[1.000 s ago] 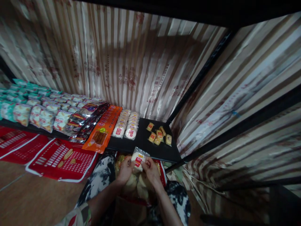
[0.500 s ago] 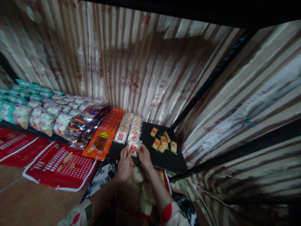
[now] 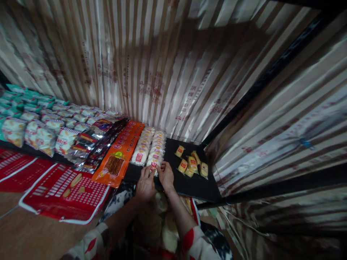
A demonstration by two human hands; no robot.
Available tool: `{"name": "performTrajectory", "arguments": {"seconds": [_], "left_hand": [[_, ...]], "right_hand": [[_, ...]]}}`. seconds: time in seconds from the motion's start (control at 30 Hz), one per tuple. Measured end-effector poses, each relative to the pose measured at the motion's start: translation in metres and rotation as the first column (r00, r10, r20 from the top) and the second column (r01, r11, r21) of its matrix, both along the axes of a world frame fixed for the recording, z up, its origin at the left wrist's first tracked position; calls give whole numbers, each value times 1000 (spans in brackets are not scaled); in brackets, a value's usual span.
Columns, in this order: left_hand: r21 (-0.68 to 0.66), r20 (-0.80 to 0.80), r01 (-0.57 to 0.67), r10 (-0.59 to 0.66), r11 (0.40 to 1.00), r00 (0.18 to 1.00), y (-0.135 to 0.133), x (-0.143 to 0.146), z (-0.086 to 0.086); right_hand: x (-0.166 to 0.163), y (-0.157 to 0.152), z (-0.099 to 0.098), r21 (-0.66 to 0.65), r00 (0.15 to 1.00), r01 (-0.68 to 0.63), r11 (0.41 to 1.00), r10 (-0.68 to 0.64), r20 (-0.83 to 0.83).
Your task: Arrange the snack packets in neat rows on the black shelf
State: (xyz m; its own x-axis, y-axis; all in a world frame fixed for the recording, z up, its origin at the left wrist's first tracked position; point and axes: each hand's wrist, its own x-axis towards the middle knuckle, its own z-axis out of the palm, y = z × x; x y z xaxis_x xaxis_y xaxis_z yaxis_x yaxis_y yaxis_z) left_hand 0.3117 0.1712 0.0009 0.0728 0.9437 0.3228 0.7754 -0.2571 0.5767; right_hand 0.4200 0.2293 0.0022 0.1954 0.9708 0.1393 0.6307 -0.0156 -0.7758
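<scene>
Firmly pinched: white cracker packet, at the front end of the right-hand row of 2 on the black shelf, near edge gripped by left hand and right hand, fingers closed on it. Just right, loose yellow snack packets; left, orange packs.

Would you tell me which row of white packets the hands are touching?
The row nearer the yellow packets: left hand and right hand meet at its front packet. The other row borders the orange packs.
</scene>
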Motion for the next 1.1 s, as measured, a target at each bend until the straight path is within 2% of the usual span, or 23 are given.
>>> {"name": "performTrajectory", "arguments": {"seconds": [0.1,0.17,0.3,0.37,0.47,0.53,0.63,0.73,0.8,0.93,1.1], "left_hand": [[9,-36,5,-5,1000,999,2,0,1],[19,-57,21,-20,1000,998,2,0,1],[32,-64,25,-23,999,998,0,-1,-5],[51,-50,31,-28,998,998,-3,-2,-8],[102,-40,77,-73,992,997,-13,-3,-8],[125,-41,98,-93,987,995,-23,0,-6],[114,-44,131,-127,985,991,-43,11,-5],[77,-36,198,-195,977,980,-66,26,-10],[57,-25,223,-222,973,975,-79,33,-14],[-24,-10,246,-247,969,969,-94,38,-20],[-251,-19,258,-272,933,962,-101,36,-18]], "right_hand": [[-2,0,3,-30,1000,15,999,-15,-7],[-3,-5,4,-34,997,10,999,-13,-78],[7,-33,4,64,974,-2,998,16,-224],[21,-58,2,124,982,19,992,5,-190],[56,-97,-5,168,998,59,984,-54,-38],[83,-119,-12,116,991,87,989,-98,95],[114,-138,-23,-82,948,106,991,-76,310],[127,-143,-27,-310,916,129,942,6,401],[127,-143,-26,-391,905,169,905,14,424],[124,-146,-24,-391,882,181,903,27,470],[122,-156,-23,-304,858,171,937,10,513]]}}
